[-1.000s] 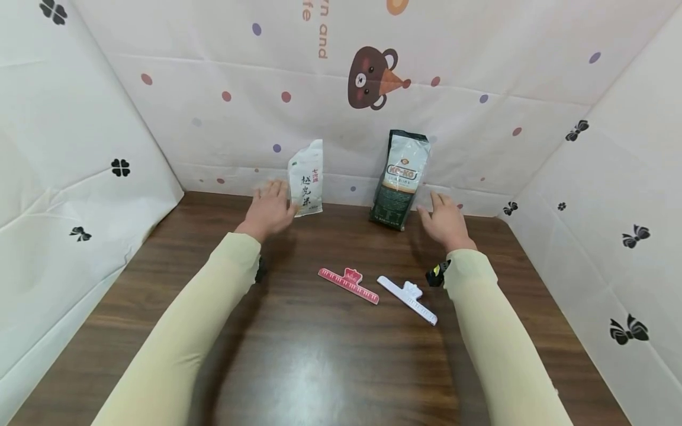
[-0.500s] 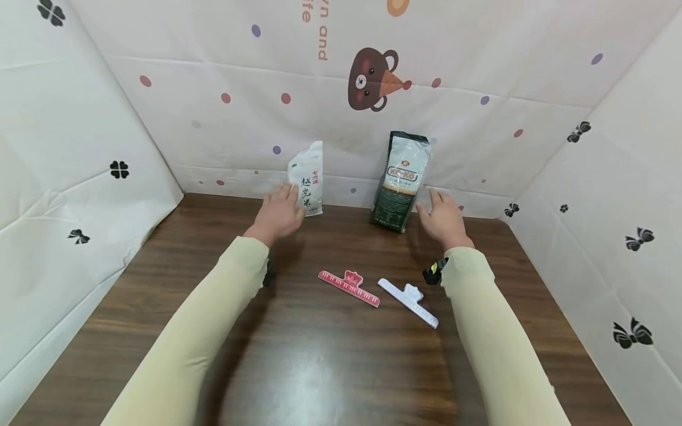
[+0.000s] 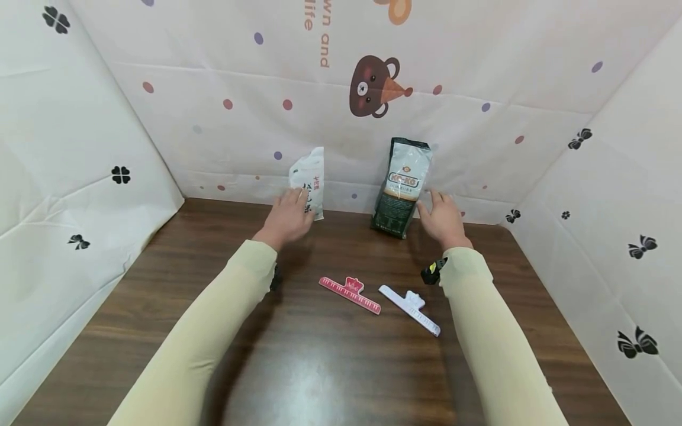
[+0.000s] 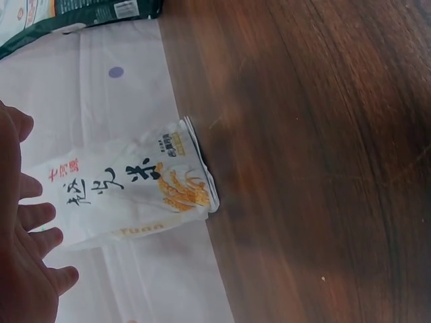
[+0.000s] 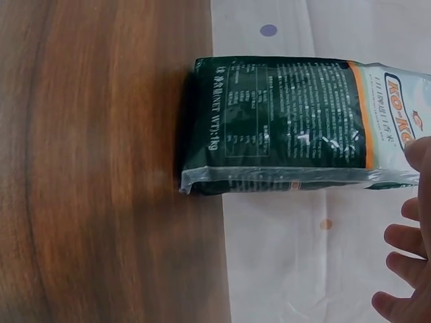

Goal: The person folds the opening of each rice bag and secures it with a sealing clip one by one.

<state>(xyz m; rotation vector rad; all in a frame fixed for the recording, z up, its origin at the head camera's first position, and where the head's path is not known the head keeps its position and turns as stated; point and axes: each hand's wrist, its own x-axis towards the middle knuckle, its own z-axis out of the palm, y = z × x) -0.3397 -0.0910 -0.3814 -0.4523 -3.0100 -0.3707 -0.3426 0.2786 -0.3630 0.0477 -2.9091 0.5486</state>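
My left hand (image 3: 289, 218) reaches in front of a small white rice bag (image 3: 317, 177) that stands against the back sheet. Its fingers are spread and straight, covering part of the bag's printing in the head view; the left wrist view shows the bag's lower front (image 4: 135, 182) uncovered. At the right, a taller green and white rice bag (image 3: 402, 184) marked KO-KO leans on the same sheet. Beside its right edge is my right hand (image 3: 444, 220), fingers extended and holding nothing. In the right wrist view the thumb overlaps the KO-KO bag (image 5: 289, 114) near its logo.
Nearer on the brown wooden table (image 3: 319, 361) lie a red bag clip (image 3: 349, 294) and a white bag clip (image 3: 410, 310), both shaped like rulers with a handle. Printed white sheets (image 3: 213, 136) rise at the back and both sides.
My left hand has moved right, from beside the white rice bag to in front of it. The right hand stays almost in place beside the KO-KO bag. Both bags and clips lie as before.
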